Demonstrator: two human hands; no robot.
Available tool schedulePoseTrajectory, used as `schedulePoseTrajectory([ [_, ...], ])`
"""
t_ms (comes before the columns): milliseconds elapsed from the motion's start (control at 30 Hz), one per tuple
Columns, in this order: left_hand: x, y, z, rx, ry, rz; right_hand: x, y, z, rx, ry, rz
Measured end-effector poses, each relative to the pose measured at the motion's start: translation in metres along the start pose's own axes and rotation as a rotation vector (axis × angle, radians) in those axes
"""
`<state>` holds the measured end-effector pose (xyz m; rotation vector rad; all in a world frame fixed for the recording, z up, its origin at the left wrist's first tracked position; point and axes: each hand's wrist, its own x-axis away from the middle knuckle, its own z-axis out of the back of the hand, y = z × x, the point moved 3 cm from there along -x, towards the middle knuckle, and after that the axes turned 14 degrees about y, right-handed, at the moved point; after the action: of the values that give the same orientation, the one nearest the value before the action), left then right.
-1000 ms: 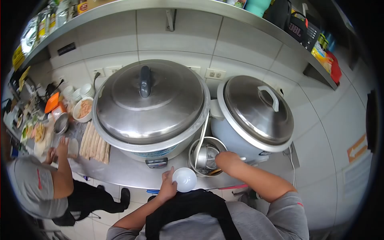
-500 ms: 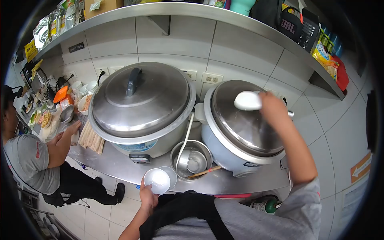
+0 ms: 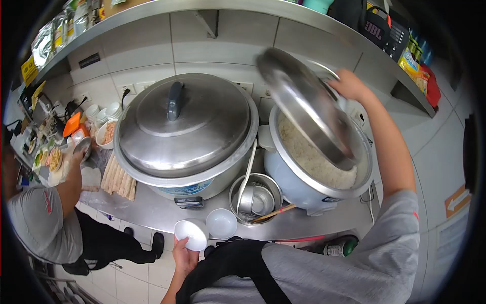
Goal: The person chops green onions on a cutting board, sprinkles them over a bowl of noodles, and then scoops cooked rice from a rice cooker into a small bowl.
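Observation:
My right hand is closed on the handle of a metal lid, which hangs tilted above the right cooker. White rice shows inside that cooker. In my left hand is a white bowl, gripped at its side with the thumb inside. A second white bowl stands on the counter's front edge, just right of the held one. Between the two cookers, a metal pot holds a ladle and a wooden-handled utensil.
A large lidded cooker stands left of centre. Farther left, a co-worker is beside pale rolls, an orange container and cups. A metal shelf runs overhead. A green cylinder is below the counter.
My right hand has lifted the lid off the right cooker, baring the rice. The white object seen near that hand is out of sight. The two bowls are now farther apart.

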<state>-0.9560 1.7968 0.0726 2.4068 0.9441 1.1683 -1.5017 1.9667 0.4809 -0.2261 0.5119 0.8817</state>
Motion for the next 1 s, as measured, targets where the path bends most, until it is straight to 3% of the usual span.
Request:
schedulePoseTrajectory([
  [100,0.001,0.026,0.006,0.019,-0.038,-0.02,-0.045,-0.1,-0.013,-0.017,-0.002,0.009],
  [167,-0.001,0.04,0.016,0.093,-0.045,0.112,-0.061,-0.174,-0.034,0.035,0.004,0.12],
  [267,0.005,0.065,0.02,-0.034,-0.031,0.081,-0.073,-0.249,-0.071,0.051,-0.065,0.113],
  [333,0.002,0.071,0.027,-0.065,0.038,0.151,-0.07,-0.275,-0.085,0.039,-0.133,0.051],
  [467,0.004,0.088,0.027,-0.21,-0.052,0.164,-0.065,-0.288,-0.106,-0.016,-0.139,0.033],
  [567,-0.015,0.088,0.046,-0.235,0.022,0.102,-0.064,-0.258,-0.101,-0.052,-0.144,0.148],
  [633,-0.016,0.095,0.042,-0.299,-0.032,0.069,-0.042,-0.194,-0.075,-0.177,-0.139,-0.036],
  [700,0.0,0.094,0.001,-0.264,0.004,-0.071,0.006,-0.138,-0.02,-0.098,-0.36,-0.202],
  [733,0.002,0.092,-0.009,-0.295,-0.077,-0.11,0.031,-0.089,-0.018,-0.047,-0.303,-0.123],
  [767,0.005,0.089,-0.019,-0.323,-0.157,-0.149,0.06,-0.05,-0.014,0.043,-0.311,-0.203],
  [900,0.044,0.049,-0.109,-0.398,-0.406,-0.083,0.163,0.086,-0.032,0.373,-0.52,-0.197],
  [933,0.047,0.035,-0.123,-0.358,-0.622,0.019,0.178,0.102,-0.034,0.371,-0.523,-0.201],
  [1000,0.057,-0.003,-0.167,-0.419,-0.637,-0.059,0.201,0.122,-0.036,0.684,-0.419,0.176],
])
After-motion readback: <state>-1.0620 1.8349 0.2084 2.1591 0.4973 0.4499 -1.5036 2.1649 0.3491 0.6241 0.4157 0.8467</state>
